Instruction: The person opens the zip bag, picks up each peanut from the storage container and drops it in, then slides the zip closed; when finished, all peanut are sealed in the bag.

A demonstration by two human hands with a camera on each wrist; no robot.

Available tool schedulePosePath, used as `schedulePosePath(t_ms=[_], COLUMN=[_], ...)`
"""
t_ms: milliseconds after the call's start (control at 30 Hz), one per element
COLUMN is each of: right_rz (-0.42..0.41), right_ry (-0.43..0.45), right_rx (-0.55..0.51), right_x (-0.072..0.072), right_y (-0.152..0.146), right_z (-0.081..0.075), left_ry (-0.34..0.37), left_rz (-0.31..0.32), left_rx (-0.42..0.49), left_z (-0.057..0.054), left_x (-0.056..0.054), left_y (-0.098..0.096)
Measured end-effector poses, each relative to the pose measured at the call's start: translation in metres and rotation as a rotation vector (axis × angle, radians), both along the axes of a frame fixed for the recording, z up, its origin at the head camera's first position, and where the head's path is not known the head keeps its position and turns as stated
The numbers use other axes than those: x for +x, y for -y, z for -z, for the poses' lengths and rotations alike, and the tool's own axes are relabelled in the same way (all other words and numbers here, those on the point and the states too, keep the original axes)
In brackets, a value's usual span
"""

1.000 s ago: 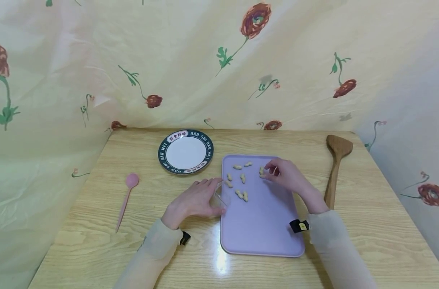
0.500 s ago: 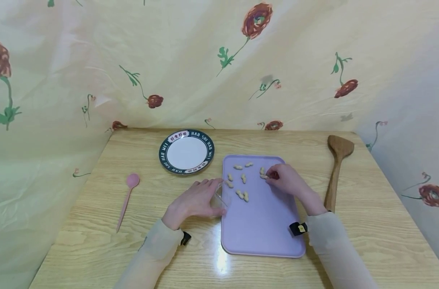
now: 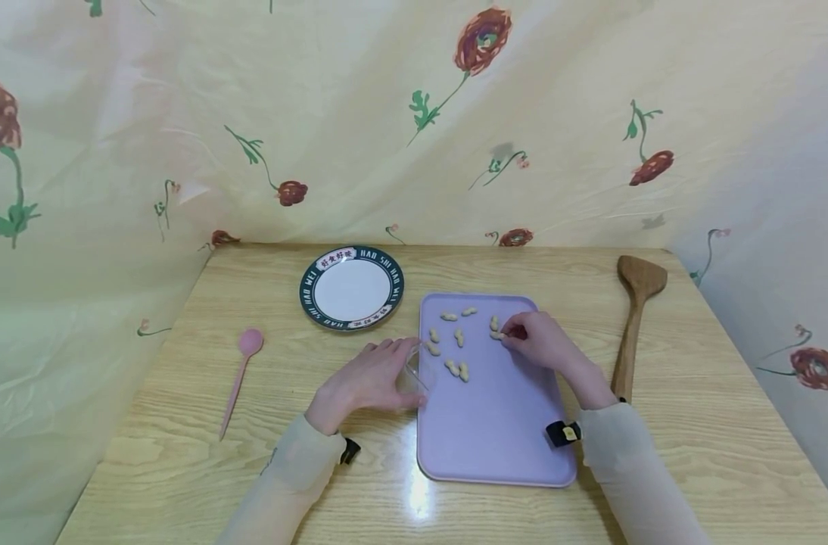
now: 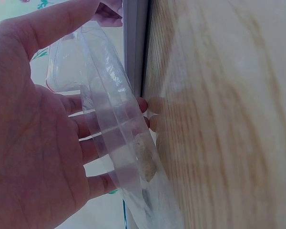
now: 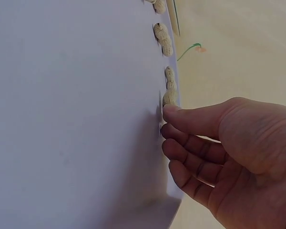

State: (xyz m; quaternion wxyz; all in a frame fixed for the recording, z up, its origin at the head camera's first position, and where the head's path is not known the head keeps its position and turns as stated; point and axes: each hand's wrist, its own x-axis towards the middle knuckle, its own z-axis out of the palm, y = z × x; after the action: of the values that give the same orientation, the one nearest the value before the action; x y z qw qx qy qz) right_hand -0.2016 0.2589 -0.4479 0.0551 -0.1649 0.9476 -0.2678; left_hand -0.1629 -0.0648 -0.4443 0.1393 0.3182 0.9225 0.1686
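My left hand (image 3: 368,378) holds a clear plastic container (image 4: 112,95) at the left edge of a lilac tray (image 3: 496,446), thumb and fingers spread around it. A peanut (image 4: 145,157) shows through the clear wall in the left wrist view. Over the upper right of the tray, my right hand (image 3: 540,341) pinches the end of a peanut (image 3: 496,335) between thumb and fingertips. Another peanut (image 3: 493,322) lies just behind that one. Several more peanuts (image 3: 459,337) are scattered over the tray's upper left part.
A white plate (image 3: 351,291) with a dark lettered rim lies behind the left hand. To the left is a pink spoon (image 3: 240,367). A wooden spatula (image 3: 635,303) lies right of the tray. Flowered cloth (image 3: 359,113) hangs behind the wooden table (image 3: 182,469).
My right hand has shifted slightly right and toward me, and the peanut at its fingertips now shows more. My left hand stays in place around the container.
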Motion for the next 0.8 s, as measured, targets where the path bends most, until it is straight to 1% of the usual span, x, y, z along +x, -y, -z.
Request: schedulePosePath(t_ms=[200,333,667,800], right_rz=[-0.014,-0.042,-0.113,-0.146], right_ry=[-0.031,-0.063,-0.114,-0.109], right_rx=[-0.019,-0.041,-0.078,-0.081], right_x=[0.004,0.005,0.015,0.021], right_y=[0.002,0.007,0.032,0.045], right_z=[-0.003,-0.006,-0.020,-0.024], left_ry=[-0.004,0.006,0.010,0.009], left_rz=[0.001,0.001,-0.001,-0.001], left_rx=[0.001,0.001,0.008,0.007], left_z=[0.000,0.000,0.000,0.000], left_x=[0.000,0.000,0.000,0.000], left_y=[0.001,0.001,0.001,0.001])
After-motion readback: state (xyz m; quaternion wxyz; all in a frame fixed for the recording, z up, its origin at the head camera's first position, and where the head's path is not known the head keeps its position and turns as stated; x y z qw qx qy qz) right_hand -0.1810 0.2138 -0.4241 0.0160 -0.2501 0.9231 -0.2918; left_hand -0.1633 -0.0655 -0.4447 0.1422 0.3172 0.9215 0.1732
